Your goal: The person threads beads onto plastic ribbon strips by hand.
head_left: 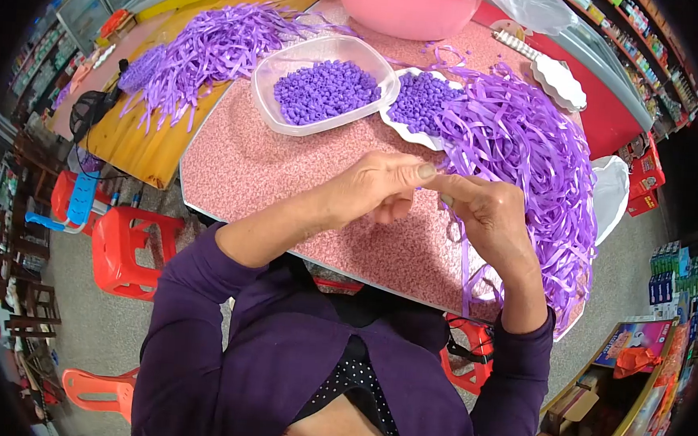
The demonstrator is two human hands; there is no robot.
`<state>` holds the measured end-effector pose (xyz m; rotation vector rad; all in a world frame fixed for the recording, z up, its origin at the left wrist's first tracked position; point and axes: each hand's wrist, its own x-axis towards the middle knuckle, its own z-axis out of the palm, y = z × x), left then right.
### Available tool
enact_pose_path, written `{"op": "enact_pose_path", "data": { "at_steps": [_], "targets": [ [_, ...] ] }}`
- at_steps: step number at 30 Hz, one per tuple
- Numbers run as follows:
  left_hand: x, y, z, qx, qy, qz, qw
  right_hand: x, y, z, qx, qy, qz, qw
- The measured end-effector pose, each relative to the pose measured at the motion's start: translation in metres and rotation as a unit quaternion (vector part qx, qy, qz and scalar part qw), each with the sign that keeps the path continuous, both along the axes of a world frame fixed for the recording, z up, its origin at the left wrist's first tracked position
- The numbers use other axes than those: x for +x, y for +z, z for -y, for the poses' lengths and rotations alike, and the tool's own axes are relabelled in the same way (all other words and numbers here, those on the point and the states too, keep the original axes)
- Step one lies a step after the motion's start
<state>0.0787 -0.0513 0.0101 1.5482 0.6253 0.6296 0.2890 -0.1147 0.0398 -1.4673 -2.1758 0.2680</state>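
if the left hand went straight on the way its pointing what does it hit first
Most likely the right hand: the left hand points toward it and the two nearly meet, though any gap is hard to judge.

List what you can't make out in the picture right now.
All in the head view:
Anything the left hand and right hand may be pinching: too small, and covered by their own fingers.
Right side of the white dish: hidden under the purple ribbons.
Far side of the pink basin: cut off by the picture's top edge.
Labels on the shelf goods, upper right: too small and blurred.
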Motion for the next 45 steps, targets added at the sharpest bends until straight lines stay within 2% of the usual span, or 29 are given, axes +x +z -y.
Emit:
{"op": "enact_pose_path", "data": {
  "at_steps": [2,6,9,12,17,22,24,26,29,32,39,45],
  "targets": [
    [0.002,0.003,0.002,-0.101,0.010,0.003,0.995,0.003,-0.003,-0.001,0.010,0.011,0.000,1.000],
    [0.003,0.001,-0.001,-0.098,0.037,0.023,0.994,0.004,-0.005,-0.002,0.030,0.026,-0.024,0.999],
    [0.002,0.003,-0.001,-0.160,0.045,0.012,0.986,0.002,-0.001,-0.003,0.036,0.002,0.019,0.999],
    [0.001,0.000,-0.005,-0.126,0.020,0.001,0.992,0.002,-0.001,-0.003,0.064,0.024,0.021,0.997],
    [-0.006,0.001,-0.009,-0.187,-0.029,0.013,0.982,0.006,0.003,-0.003,0.057,0.055,0.021,0.997],
    [-0.002,-0.001,-0.015,-0.196,-0.067,0.037,0.978,0.009,0.008,-0.004,0.052,0.079,0.001,0.996],
    [0.001,0.001,-0.017,-0.203,-0.069,0.041,0.976,0.011,0.010,-0.004,0.096,0.070,0.028,0.993],
    [0.004,0.006,-0.018,-0.274,-0.045,0.052,0.959,0.015,0.012,-0.004,0.101,0.059,0.026,0.993],
    [0.008,0.012,-0.012,-0.218,-0.020,0.005,0.976,0.019,0.012,-0.005,0.106,0.052,0.026,0.993],
    [0.005,0.007,-0.015,-0.217,-0.035,0.026,0.975,0.019,0.012,-0.005,0.104,0.055,0.024,0.993],
    [0.001,-0.003,-0.019,-0.263,-0.049,0.057,0.962,0.017,0.011,-0.005,0.096,0.090,-0.023,0.991],
    [0.000,-0.002,-0.017,-0.273,-0.065,0.077,0.957,0.020,0.014,-0.003,0.091,0.064,-0.007,0.994]
  ]
}}
